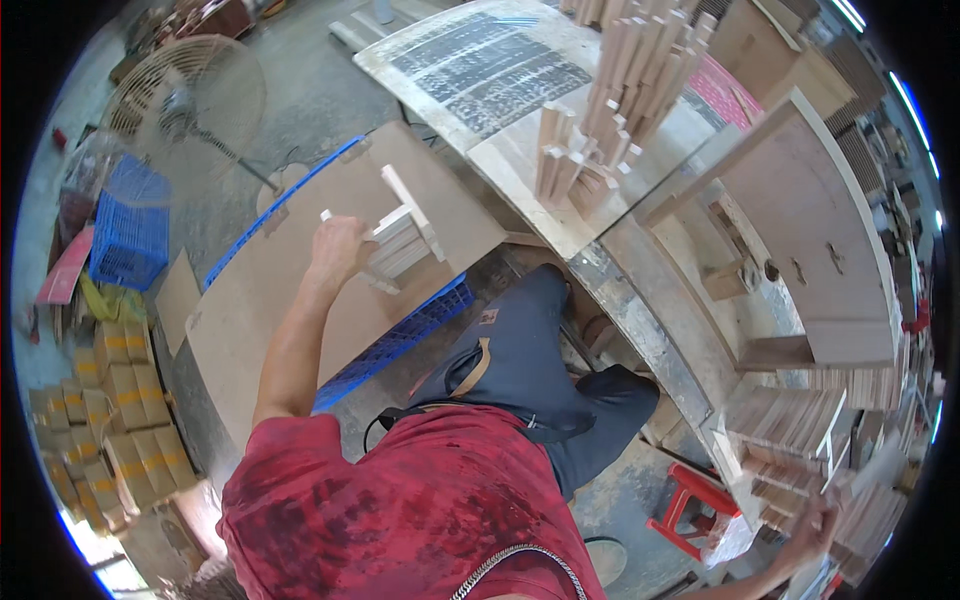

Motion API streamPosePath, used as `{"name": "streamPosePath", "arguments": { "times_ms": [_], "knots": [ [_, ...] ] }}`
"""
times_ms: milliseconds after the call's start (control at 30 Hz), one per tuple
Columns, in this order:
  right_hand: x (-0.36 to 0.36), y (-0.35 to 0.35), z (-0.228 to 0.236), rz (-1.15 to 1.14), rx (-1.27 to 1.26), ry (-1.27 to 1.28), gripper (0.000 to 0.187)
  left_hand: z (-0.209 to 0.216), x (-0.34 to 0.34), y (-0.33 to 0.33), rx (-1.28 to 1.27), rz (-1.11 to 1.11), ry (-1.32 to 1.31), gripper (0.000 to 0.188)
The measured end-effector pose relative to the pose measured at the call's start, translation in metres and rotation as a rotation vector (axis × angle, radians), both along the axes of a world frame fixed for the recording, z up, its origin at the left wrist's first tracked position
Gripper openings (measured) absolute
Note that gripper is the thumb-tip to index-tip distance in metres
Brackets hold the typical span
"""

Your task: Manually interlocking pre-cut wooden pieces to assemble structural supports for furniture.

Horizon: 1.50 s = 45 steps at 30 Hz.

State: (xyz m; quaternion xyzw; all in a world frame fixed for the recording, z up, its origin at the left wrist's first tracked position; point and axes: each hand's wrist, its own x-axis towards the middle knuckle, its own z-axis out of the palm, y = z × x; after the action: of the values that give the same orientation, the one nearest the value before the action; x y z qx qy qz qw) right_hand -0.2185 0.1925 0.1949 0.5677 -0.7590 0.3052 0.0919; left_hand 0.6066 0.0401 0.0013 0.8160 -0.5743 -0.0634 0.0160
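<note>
My left hand (340, 248) is closed round one side of a small slatted wooden frame (402, 244). The frame, with pale rails and several short slats between them, is over a brown cardboard sheet (255, 318). At the lower right, my right hand (818, 530) reaches out beside stacked wooden slats (785, 418). Motion blurs that hand, and I cannot make out whether its fingers hold anything.
Blue plastic crates (400, 338) sit under the cardboard. A worktable (620, 290) to the right bears upright wooden sticks (650, 70) and a wooden box-like jig (830, 200). Nearby are a red stool (690, 510), a fan (180, 110) and taped cartons (135, 390).
</note>
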Motion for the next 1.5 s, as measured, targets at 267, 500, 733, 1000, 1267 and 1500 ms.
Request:
{"name": "streamPosePath", "arguments": {
  "times_ms": [267,500,733,1000,1267,1500],
  "knots": [
    [0.276,-0.085,-0.135,0.449,0.447,-0.777,0.037,0.078,-0.018,0.03,-1.011,0.116,0.616,0.013],
    [0.329,-0.113,-0.2,0.652,0.55,-1.089,0.023,0.085,-0.2,0.035,-0.171,-0.887,0.803,0.033],
    [0.324,-0.092,-0.191,0.655,0.531,-1.038,0.035,0.032,-0.263,0.009,0.076,-0.991,0.833,0.03],
    [0.314,-0.092,-0.202,0.574,0.464,-1.162,0.038,0.033,-0.286,-0.023,0.407,-0.892,1.058,0.026],
    [0.31,-0.106,-0.217,0.633,0.543,-1.181,0.134,0.018,-0.28,-0.036,0.162,-0.996,0.992,0.029],
    [0.314,-0.109,-0.183,0.654,0.625,-1.144,0.051,0.018,-0.279,-0.034,0.331,-0.7,1.387,0.037]
  ]
}}
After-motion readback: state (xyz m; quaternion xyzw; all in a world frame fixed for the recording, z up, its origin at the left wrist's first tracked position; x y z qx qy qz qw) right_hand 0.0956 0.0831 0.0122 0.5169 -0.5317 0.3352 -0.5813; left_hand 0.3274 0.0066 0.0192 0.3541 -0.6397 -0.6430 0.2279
